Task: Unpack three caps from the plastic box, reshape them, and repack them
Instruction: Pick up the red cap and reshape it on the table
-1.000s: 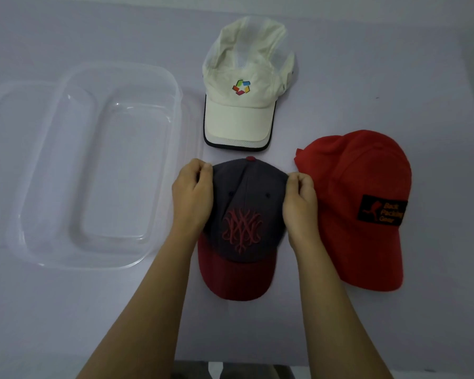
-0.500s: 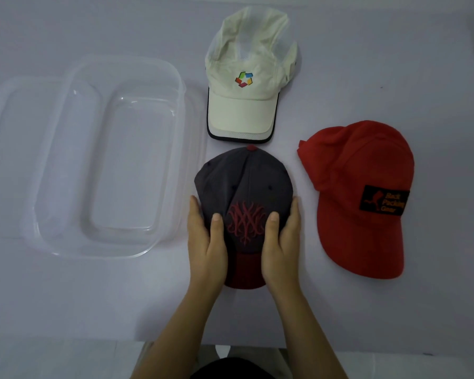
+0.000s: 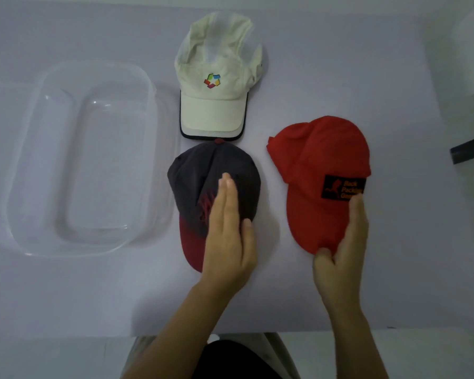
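step: reshaping, all three caps out on the pale worktop (image 3: 394, 77) | left hand (image 3: 227, 236) flat, fingers straight, gripping nothing, on grey-and-maroon cap (image 3: 203, 176) | right hand (image 3: 340, 258) pinching brim of red fabric cap (image 3: 320, 170) | cream cap (image 3: 216, 86) beyond | clear plastic box (image 3: 25, 149) empty, left | next: likely reshape red cap, needs both hands

The plastic box (image 3: 77, 160) is showing clear and glossy, catching glints on its smooth walls. The white cap (image 3: 216, 86) is looking like thin, crinkled cloth, while the red cap (image 3: 320, 160) and grey cap (image 3: 203, 170) are appearing matt and woven. The table (image 3: 340, 64) is looking smooth and dull.
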